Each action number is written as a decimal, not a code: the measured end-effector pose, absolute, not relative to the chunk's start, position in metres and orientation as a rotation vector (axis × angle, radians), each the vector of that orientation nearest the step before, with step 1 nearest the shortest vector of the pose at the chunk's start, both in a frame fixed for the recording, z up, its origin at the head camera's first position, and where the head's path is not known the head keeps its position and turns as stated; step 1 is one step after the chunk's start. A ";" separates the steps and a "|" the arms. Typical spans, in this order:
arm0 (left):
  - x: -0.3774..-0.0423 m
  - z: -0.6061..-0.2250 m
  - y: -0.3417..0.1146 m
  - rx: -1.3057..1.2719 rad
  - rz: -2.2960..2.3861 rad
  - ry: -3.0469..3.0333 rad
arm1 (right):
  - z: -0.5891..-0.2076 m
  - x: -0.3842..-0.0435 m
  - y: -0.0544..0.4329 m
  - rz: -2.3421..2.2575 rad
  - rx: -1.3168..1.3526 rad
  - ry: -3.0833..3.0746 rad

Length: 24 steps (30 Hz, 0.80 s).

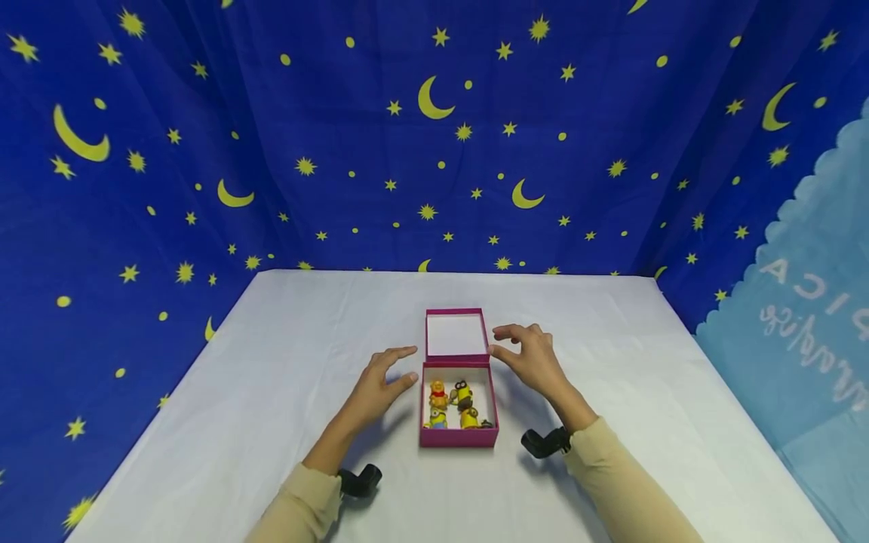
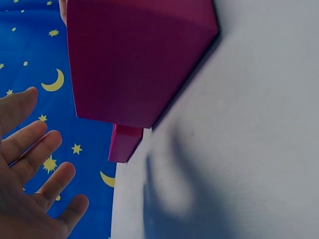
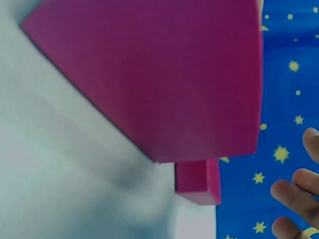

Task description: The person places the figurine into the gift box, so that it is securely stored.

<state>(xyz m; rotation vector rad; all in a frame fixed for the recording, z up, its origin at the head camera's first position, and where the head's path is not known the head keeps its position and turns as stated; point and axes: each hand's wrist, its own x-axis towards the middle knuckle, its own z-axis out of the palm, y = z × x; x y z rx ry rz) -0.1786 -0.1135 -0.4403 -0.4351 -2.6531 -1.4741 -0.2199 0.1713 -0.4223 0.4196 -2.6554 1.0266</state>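
Note:
A magenta box (image 1: 458,438) stands on the white table with its top uncovered. Inside lie several small toy figures: an orange bear figure (image 1: 438,394) in a red top, and yellow minion figures such as the goggled one (image 1: 462,392). Right behind the box, the matching lid (image 1: 456,335) lies with its white inside facing up. My left hand (image 1: 372,388) hovers left of the box, fingers spread and holding nothing. To the right of the lid is my right hand (image 1: 532,358), fingers loosely bent; its thumb tip comes close to the lid's edge, and whether they touch I cannot tell.
White cloth covers the table (image 1: 305,339). A dark blue curtain (image 1: 380,143) with yellow moons and stars hangs behind and at the sides. On the right is a light blue cloth (image 1: 801,332) with lettering. Black wrist mounts (image 1: 543,443) sit on both forearms.

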 end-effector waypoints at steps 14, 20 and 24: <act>-0.222 -0.437 -0.111 -0.412 -1.420 -2.654 | -0.436 -0.244 0.176 1.114 0.396 -2.743; -0.234 -0.441 -0.112 -0.393 -1.432 -2.669 | -0.442 -0.253 0.178 1.116 0.377 -2.804; -0.241 -0.444 -0.111 -0.384 -1.446 -2.683 | -0.445 -0.259 0.180 1.112 0.360 -2.835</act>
